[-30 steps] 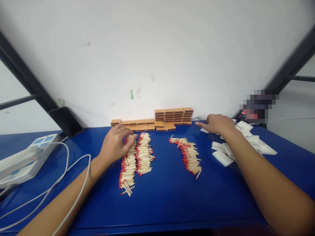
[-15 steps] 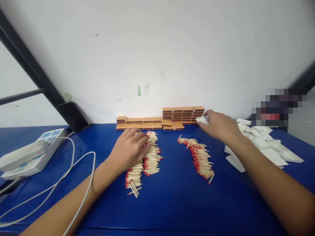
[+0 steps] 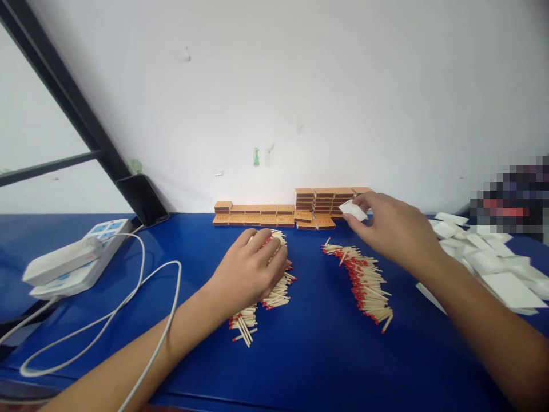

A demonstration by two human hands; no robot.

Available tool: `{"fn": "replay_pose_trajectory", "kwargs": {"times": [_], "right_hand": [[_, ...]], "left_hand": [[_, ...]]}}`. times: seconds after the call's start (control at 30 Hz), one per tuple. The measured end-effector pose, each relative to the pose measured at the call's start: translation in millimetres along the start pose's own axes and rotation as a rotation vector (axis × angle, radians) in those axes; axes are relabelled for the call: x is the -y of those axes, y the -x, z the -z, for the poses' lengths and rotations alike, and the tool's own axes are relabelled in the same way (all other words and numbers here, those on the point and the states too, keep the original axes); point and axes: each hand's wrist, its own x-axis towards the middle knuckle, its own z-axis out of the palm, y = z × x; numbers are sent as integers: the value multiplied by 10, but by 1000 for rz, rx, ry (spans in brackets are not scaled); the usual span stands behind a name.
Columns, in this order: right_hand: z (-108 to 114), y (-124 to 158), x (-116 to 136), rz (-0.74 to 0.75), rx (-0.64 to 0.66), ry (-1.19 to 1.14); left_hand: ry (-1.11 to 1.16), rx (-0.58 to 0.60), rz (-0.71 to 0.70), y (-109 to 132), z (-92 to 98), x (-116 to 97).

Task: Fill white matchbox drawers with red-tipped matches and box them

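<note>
Right hand [image 3: 392,226]: your grip is pinched on one white piece [image 3: 352,210], thumb below and fingers above. You hold it tilted, in view just in front of the right part of the tall matchbox stack [image 3: 323,200]; contact with the boxes cannot be told.

Left hand [image 3: 253,266]: palm down, fingers curled, over the two left-hand rows of matches. Whether your left grip has any matches in it cannot be told, as the fingertips are hidden. The outer match row [image 3: 244,323] shows only at its near end, a few sticks lying crosswise there; the inner match row [image 3: 278,294] shows beyond your fingers and below them.

A third match row [image 3: 364,280], red heads mostly to the left, lies on the blue tabletop [image 3: 313,355] between your two hands, nearer the right.

A low run of matchboxes [image 3: 253,214] adjoins the tall stack on its left, along the wall [image 3: 343,103]. Heap of white pieces [image 3: 484,257]: beyond your right forearm, partly covered by it.

Far left: power strip [image 3: 94,263]; a white cable [image 3: 178,286] crosses your left forearm in view. A dark slab [image 3: 143,197] leans near the wall.
</note>
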Motion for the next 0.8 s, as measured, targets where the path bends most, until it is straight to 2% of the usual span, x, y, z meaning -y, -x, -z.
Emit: {"fn": "replay_pose_trajectory", "kwargs": {"times": [0.1,0.2,0.3,0.43,0.53,0.67,0.73,0.8], "right_hand": [[42,81,242,133,-27,-255],[42,239,553,312,79,-551],[-23,390,765,488,168,-603],[-81,461,826,563,183,-629],[-42,390,747,574,146,-648],[-71,147,392,344,64,-523],[-173,18,136,284,133,-406],[-296,-76,-93,262,277,-361]], "left_hand": [[153,-87,64,-4,3,-28],[278,-78,116,2,-4,-57],[327,-32,131,24,-43,-76],[407,-35,201,60,-108,-37],[525,-82,291,69,-126,26],[591,-218,448,60,-117,87],[600,-247,501,55,-112,104],[602,-250,516,53,-114,117]]}}
